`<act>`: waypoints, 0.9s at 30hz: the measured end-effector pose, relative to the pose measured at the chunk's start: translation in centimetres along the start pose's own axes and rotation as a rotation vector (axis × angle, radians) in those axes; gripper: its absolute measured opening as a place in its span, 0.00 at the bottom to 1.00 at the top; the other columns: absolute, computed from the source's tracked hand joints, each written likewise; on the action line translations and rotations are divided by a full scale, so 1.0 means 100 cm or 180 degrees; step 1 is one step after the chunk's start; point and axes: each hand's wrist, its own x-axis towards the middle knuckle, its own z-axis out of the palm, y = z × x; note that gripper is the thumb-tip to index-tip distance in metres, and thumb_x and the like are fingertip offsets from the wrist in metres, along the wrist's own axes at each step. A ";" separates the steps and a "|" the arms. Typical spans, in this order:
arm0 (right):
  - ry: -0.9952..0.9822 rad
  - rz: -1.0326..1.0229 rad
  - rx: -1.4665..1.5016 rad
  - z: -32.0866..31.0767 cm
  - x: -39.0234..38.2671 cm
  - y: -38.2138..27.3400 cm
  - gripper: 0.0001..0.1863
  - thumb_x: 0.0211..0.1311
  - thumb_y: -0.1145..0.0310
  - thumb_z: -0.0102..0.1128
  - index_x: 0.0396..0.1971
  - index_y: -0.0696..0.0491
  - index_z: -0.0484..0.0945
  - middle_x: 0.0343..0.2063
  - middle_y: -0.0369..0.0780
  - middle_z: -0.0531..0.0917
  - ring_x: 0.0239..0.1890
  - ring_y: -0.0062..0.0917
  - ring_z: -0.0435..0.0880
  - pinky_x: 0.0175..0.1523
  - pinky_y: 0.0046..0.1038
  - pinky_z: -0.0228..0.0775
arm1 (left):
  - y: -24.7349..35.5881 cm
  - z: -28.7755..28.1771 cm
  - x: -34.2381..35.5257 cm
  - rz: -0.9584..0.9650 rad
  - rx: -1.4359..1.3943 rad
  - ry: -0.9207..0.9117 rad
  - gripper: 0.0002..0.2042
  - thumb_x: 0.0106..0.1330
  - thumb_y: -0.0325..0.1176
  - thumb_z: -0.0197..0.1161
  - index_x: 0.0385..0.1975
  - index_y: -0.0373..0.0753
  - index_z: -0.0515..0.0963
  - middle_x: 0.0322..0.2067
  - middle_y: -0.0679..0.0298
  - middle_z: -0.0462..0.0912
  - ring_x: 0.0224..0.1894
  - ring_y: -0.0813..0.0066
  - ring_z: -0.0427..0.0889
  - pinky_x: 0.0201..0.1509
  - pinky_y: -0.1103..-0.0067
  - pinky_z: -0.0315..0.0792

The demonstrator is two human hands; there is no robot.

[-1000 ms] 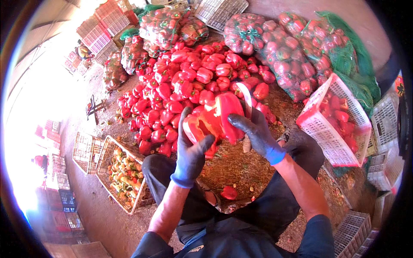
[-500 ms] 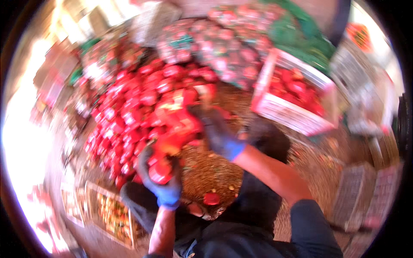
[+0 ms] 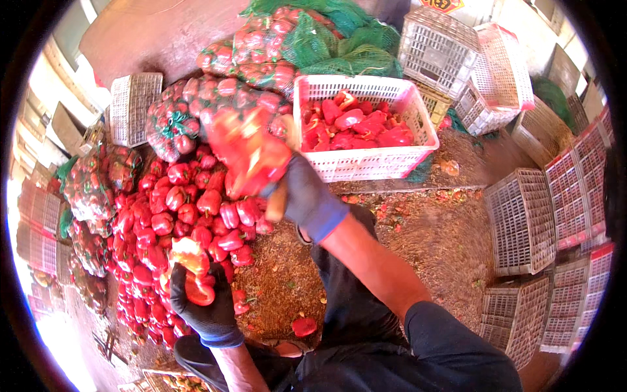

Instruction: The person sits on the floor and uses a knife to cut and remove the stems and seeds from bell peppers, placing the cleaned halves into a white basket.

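Observation:
My left hand (image 3: 204,306), in a dark glove with a blue cuff, is closed around a cut-open red bell pepper (image 3: 199,287) whose pale inside shows. Farther up and to the right, my gloved right hand (image 3: 305,195) grips red bell pepper pieces (image 3: 251,151), smeared by motion. A tan, handle-like thing (image 3: 277,201) sticks out below its fingers; its kind is unclear. Both hands are over the right side of a heap of whole red bell peppers (image 3: 153,238). Just beyond my right hand stands a white plastic crate (image 3: 369,163) holding cut red peppers (image 3: 356,124).
Net sacks of peppers (image 3: 228,98) lie behind the heap, with green netting (image 3: 353,49) at the back. Crates (image 3: 522,222) stack along the right. One red pepper piece (image 3: 304,326) lies on the debris-strewn floor (image 3: 424,261) by my legs.
The view has turned right, bringing the white crate toward the middle. My hands, close together before, are farther apart; my right hand is nearer the crate with the pepper pieces.

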 end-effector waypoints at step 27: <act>0.0318 -0.1288 -0.6968 -0.220 0.031 -0.185 0.23 0.61 0.57 0.68 0.55 0.49 0.80 0.38 0.48 0.86 0.40 0.44 0.87 0.45 0.43 0.79 | -0.111 0.187 0.081 -0.1024 -0.0497 -0.2225 0.21 0.65 0.25 0.71 0.57 0.29 0.77 0.50 0.57 0.85 0.51 0.73 0.83 0.58 0.77 0.78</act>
